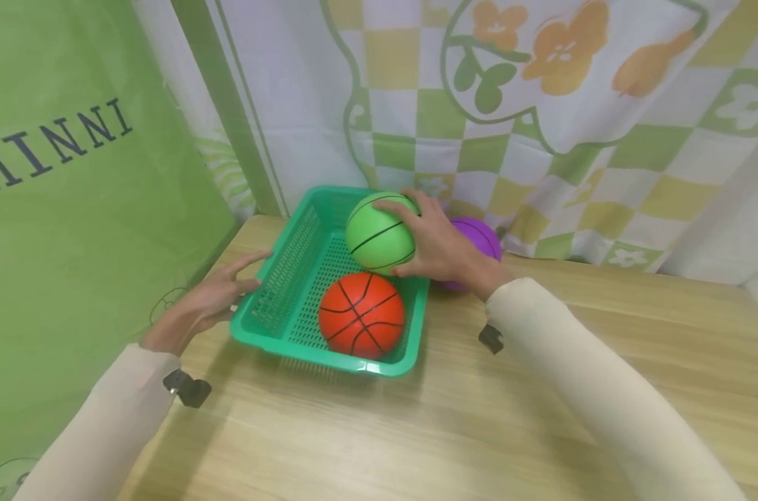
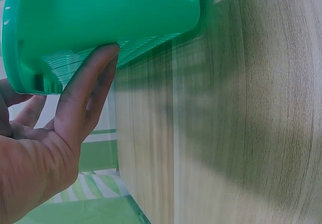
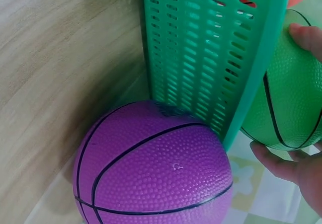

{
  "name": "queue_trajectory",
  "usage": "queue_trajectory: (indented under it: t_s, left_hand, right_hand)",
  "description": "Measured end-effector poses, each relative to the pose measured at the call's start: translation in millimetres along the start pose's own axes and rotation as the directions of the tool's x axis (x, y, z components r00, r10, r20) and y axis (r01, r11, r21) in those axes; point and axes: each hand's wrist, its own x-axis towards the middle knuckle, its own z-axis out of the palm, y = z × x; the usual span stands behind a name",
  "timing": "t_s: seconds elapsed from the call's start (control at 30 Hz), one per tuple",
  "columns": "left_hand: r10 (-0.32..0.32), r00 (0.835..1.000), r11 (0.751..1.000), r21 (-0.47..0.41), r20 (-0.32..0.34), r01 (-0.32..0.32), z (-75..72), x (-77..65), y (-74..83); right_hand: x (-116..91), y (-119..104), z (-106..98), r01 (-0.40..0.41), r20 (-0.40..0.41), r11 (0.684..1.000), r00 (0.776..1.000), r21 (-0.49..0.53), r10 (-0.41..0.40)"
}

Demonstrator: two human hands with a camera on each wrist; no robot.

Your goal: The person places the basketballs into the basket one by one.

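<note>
Green ball (image 1: 379, 236) is held in the curved right grip (image 1: 438, 242) over the basket (image 1: 291, 350), near the red ball (image 1: 361, 316) lying inside; the basket's side is touched by the left grip (image 1: 211, 296), fingers extended. A purple ball (image 3: 156, 168) is seen outside.

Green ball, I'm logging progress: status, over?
Right hand grips green ball over basket. Left hand touches basket. Possible obstruction: red ball, inside near corner. Purple ball outside, beside basket.
</note>
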Motion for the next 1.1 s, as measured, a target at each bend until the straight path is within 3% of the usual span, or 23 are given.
queue_trajectory:
  t_s: [0.37, 0.6, 1.0, 1.1]
  left_hand:
    - [0.004, 1.000, 1.000, -0.006, 0.000, -0.004, -0.9, -1.8, 2.0]
    - [0.007, 1.000, 1.000, -0.011, -0.001, -0.007, -0.4, 0.1, 0.5]
    - [0.019, 1.000, 1.000, -0.013, 0.008, -0.019, -0.4, -2.2, 0.4]
    - [0.017, 1.000, 1.000, -0.015, 0.003, -0.017, 0.2, -1.5, 0.6]
  right_hand:
    - [11.4, 3.6, 7.1, -0.085, 0.056, 0.996, 0.995, 0.014, 0.084]
    - [16.2, 10.6, 13.4, -0.219, 0.154, 0.974, 0.966, 0.059, 0.208]
    - [31.8, 7.2, 19.2, -0.284, 0.237, 0.959, 0.932, 0.013, 0.273]
    - [33.5, 9.4, 22.2, -0.273, 0.246, 0.962, 0.933, 0.002, 0.264]
